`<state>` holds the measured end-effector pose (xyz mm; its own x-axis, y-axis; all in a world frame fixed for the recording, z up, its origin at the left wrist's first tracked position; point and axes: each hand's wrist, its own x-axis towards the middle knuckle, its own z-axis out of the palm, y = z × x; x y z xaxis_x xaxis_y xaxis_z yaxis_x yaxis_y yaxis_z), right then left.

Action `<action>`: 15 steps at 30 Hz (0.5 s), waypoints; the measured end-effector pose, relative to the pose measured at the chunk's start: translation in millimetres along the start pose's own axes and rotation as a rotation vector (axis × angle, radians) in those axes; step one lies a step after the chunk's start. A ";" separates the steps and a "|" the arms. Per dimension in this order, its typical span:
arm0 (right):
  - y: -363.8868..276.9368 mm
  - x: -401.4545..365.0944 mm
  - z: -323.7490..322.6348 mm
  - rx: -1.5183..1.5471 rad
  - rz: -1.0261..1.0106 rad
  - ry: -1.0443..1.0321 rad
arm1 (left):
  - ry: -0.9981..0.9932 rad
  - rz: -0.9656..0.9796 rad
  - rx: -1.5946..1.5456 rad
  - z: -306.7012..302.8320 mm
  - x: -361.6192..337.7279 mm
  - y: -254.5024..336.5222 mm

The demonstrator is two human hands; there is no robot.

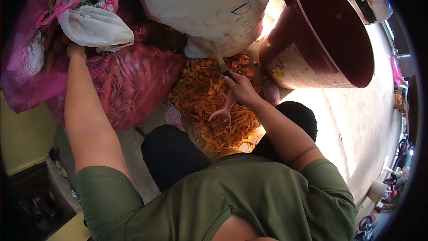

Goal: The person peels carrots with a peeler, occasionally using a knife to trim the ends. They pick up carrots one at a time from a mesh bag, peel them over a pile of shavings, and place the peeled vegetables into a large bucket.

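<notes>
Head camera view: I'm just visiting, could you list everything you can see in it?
mesh sack: one, pink, left, carrots showing through it
plastic bag: one, white, on top of the mesh sack
big sack: one, off-white with dark writing, top centre
bucket: one, maroon, tipped over, top right
carrot peelings: one heap, orange, on the floor between the knees
knife: one, pale blade, in the right hand
peeler: one, pink, hanging from the right hand
shirt: one, green, bottom
trousers: one pair, black, centre
left hand: at the mesh sack's mouth, fingers hidden
right hand: closed on knife and peeler, over the peelings
</notes>
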<state>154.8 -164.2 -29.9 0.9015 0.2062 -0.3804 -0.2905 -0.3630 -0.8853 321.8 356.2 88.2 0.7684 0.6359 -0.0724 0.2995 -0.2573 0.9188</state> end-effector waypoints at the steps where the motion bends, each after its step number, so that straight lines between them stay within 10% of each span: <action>1: -0.4 -0.1 0.2 0.018 0.029 0.002 | -0.048 0.004 -0.037 -0.4 -4.1 3.6; 6: 3.1 5.1 -10.0 0.150 0.058 0.120 | 0.477 0.280 -0.232 21.9 -121.0 59.0; 10: -12.6 -3.5 -23.6 0.186 0.091 0.158 | 0.378 0.426 -0.379 15.2 -215.5 48.6; 15: -20.2 -10.1 -25.2 0.191 0.013 0.071 | -0.358 -0.364 -0.926 62.5 -330.0 -18.2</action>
<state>159.7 -181.8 -1.5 0.9159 0.1356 -0.3779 -0.3512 -0.1852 -0.9178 98.2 105.6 71.1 0.8862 0.2722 -0.3749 0.1135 0.6570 0.7453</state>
